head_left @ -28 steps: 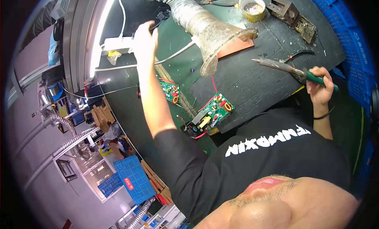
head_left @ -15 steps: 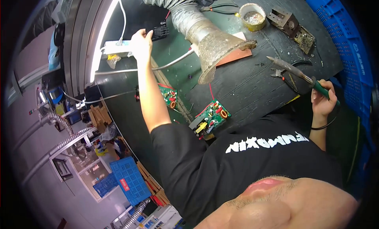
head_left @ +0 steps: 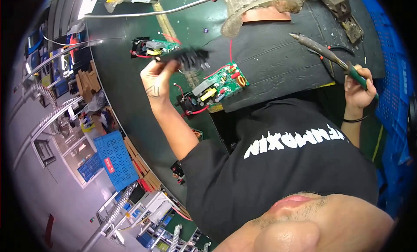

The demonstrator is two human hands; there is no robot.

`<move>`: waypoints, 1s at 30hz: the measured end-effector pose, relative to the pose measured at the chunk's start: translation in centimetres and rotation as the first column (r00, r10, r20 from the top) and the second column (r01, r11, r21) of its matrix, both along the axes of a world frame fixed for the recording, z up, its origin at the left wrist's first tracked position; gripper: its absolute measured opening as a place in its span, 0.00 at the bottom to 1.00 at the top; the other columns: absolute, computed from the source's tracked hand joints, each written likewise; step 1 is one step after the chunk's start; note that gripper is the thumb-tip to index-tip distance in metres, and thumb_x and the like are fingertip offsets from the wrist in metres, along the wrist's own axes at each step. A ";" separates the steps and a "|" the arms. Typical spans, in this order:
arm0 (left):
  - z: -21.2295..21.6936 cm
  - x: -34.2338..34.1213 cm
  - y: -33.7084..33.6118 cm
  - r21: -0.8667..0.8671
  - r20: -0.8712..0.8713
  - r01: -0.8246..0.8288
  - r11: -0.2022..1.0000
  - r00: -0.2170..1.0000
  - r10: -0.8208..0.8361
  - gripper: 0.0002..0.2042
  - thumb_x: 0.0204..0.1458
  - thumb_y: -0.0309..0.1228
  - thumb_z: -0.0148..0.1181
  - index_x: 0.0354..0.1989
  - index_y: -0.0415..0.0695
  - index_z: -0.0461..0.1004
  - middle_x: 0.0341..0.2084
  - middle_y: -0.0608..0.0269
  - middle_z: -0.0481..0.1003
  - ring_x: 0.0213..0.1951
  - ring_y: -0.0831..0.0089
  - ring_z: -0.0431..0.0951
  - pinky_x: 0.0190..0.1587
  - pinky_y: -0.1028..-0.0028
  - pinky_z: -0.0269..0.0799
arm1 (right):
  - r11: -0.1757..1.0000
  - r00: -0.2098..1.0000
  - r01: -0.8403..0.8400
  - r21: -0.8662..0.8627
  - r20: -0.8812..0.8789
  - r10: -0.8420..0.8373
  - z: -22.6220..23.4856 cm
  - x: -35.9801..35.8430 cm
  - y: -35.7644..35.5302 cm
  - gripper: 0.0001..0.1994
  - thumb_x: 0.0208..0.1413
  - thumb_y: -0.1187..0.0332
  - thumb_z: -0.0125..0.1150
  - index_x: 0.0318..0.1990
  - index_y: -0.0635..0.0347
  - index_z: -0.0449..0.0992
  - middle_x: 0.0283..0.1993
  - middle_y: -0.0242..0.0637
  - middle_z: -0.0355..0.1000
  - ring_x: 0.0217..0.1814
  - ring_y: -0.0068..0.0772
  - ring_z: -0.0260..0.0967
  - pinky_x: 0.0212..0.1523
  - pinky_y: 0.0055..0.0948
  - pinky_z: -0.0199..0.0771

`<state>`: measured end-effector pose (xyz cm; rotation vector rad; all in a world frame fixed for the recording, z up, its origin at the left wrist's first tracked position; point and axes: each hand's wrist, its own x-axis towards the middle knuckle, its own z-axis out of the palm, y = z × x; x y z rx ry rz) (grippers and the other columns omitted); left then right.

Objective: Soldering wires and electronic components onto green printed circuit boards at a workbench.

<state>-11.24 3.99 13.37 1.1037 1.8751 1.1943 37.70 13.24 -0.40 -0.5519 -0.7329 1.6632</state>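
My left hand (head_left: 157, 80) holds a small black finned part (head_left: 187, 57), blurred by motion, just above a green circuit board (head_left: 216, 88) that lies at the near edge of a black mat (head_left: 278, 61). A second green circuit board (head_left: 154, 48) with red wires lies farther back on the green bench. My right hand (head_left: 357, 86) grips the green handle of a soldering iron (head_left: 330, 56), whose metal tip points left over the mat, apart from both boards.
A flexible fume-extraction duct with a clear hood (head_left: 256, 4) hangs over the mat's far edge. A metal stand (head_left: 341, 13) sits at the back right. Blue crates (head_left: 391, 100) line the right side. A blue crate (head_left: 114, 158) and shelving lie below the bench's left edge.
My left hand has pulled back from the far side of the bench to just above the near board, now holding the black part. The soldering iron stays roughly where it was.
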 end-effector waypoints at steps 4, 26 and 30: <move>-2.7 2.2 1.6 -0.100 0.048 0.339 0.935 0.941 -0.336 0.11 0.48 0.15 0.57 0.39 0.34 0.80 0.33 0.60 0.80 0.34 0.76 0.78 0.40 0.78 0.74 | 1.000 1.000 0.022 0.022 0.001 -0.022 0.1 -0.3 -1.2 0.20 0.55 0.57 0.47 0.42 0.68 0.72 0.31 0.43 0.63 0.25 0.31 0.61 0.23 0.23 0.62; -11.0 4.1 3.6 -0.030 -0.112 0.625 0.780 0.773 -0.624 0.11 0.50 0.19 0.58 0.40 0.40 0.80 0.34 0.61 0.82 0.36 0.78 0.79 0.46 0.77 0.73 | 0.992 0.989 0.107 0.059 0.092 -0.112 1.1 -3.6 -5.2 0.21 0.55 0.55 0.46 0.42 0.67 0.72 0.31 0.46 0.65 0.22 0.30 0.62 0.18 0.21 0.62; -12.2 1.8 3.2 -0.137 -0.055 0.492 0.860 0.863 -0.502 0.07 0.50 0.25 0.62 0.37 0.38 0.81 0.29 0.60 0.82 0.32 0.80 0.79 0.41 0.79 0.73 | 0.994 0.989 0.100 0.050 0.100 -0.105 0.9 -4.1 -4.9 0.21 0.55 0.55 0.46 0.42 0.67 0.72 0.31 0.46 0.65 0.22 0.30 0.62 0.18 0.21 0.63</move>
